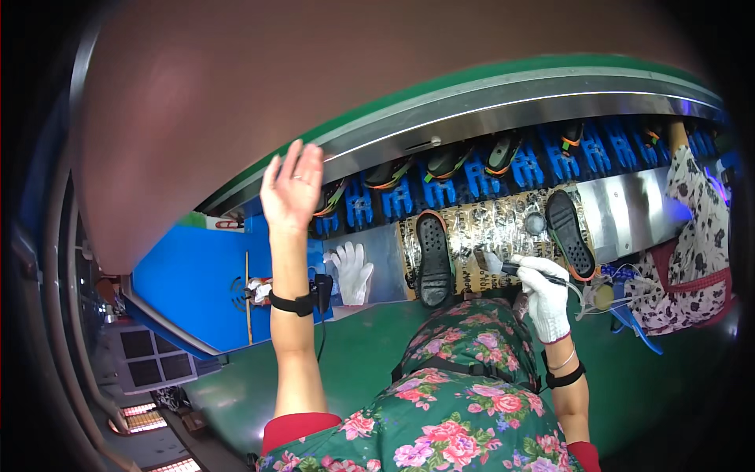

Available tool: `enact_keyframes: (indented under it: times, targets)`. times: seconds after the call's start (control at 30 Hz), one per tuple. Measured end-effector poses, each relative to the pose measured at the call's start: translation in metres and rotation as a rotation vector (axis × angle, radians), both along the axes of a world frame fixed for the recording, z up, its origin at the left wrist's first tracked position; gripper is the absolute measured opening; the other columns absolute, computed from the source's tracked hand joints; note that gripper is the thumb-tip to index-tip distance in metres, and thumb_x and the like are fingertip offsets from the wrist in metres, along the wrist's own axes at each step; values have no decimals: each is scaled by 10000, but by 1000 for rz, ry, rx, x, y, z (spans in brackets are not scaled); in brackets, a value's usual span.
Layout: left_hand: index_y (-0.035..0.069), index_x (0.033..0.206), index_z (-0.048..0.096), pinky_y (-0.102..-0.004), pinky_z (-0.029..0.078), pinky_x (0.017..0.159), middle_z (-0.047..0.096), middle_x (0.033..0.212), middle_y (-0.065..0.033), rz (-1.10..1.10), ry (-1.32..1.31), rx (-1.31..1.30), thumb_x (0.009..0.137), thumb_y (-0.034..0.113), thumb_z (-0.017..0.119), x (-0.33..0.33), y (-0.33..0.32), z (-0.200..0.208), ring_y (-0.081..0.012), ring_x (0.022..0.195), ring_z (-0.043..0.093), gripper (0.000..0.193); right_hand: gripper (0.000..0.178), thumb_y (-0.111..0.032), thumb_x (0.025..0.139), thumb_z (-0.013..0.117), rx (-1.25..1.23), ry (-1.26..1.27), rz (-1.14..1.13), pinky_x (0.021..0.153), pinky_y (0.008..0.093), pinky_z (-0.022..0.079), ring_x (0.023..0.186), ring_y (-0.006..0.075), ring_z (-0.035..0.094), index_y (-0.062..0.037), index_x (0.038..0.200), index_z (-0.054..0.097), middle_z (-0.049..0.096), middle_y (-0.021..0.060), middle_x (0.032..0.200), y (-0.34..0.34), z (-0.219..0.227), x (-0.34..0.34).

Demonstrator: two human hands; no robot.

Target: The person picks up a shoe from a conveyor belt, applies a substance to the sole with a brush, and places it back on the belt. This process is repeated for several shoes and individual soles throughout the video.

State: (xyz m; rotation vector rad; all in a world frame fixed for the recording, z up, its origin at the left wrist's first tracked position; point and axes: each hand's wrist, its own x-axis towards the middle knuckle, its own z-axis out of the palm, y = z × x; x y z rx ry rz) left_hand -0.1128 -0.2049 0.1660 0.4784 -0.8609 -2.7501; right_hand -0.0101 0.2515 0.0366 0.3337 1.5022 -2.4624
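Observation:
My left hand (291, 189) is raised, bare, at the lower edge of the long brown cover. Its fingers are stretched out, the palm shows, and nothing is in it. In a white knit glove, my right hand (543, 295) is closed on a black-handled brush (510, 268) with a pale tip. That tip is over the tape-covered work surface (480, 212), between two shoes. One black-soled shoe (434, 263) lies bottom up on the left, the other black-soled shoe (569, 236) on the right, close to my gloved hand. Neither hand visibly touches them.
Beyond the work surface, a row of blue racks (480, 177) carries several shoes under a metal edge (440, 138). A loose white glove (350, 271) lies left. A round grey disc (535, 224) sits between the shoes. At the right is another person's patterned sleeve (688, 189).

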Motion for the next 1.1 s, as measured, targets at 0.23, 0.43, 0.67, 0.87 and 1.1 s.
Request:
enact_keyframes:
  times: [0.23,0.43,0.67,0.87,1.1]
  targets:
    - [-36,1453,503,-375,549,959,667,1199,-232,-688,29,-730,1023,298,572,-108,144,50,-311,1117,679,549,233,25,859,692,-208,-108,-99,591,220,436,654,73,565,40,1079,770,746,49,880,1,6,0]
    - [31,1471,532,-351,494,992,669,1222,-138,-726,219,-1586,938,338,721,-297,290,56,-201,1134,623,644,224,24,862,707,-257,-115,-220,620,225,472,692,81,612,11,1074,779,771,56,914,17,8,-7]
    - [63,1662,72,-419,349,1183,361,1568,-374,-483,284,-2185,800,737,734,-503,365,15,-402,1475,404,1279,181,-44,878,766,-199,-186,-272,697,230,506,779,61,650,-17,1053,805,778,15,930,64,-18,-24]
    - [57,1311,534,-306,541,486,647,1108,-169,-591,-30,-1980,844,540,815,-542,349,22,-179,630,649,729,190,-96,864,798,-198,-248,-266,739,236,537,798,62,670,-24,1040,810,787,30,949,94,-20,-30]
    - [82,1027,624,-331,611,783,617,980,-46,-491,57,-1002,958,249,755,-419,298,32,-143,792,671,223,186,-57,877,779,-214,-215,-211,734,215,539,842,70,698,-7,1056,798,794,50,995,103,-11,-41]
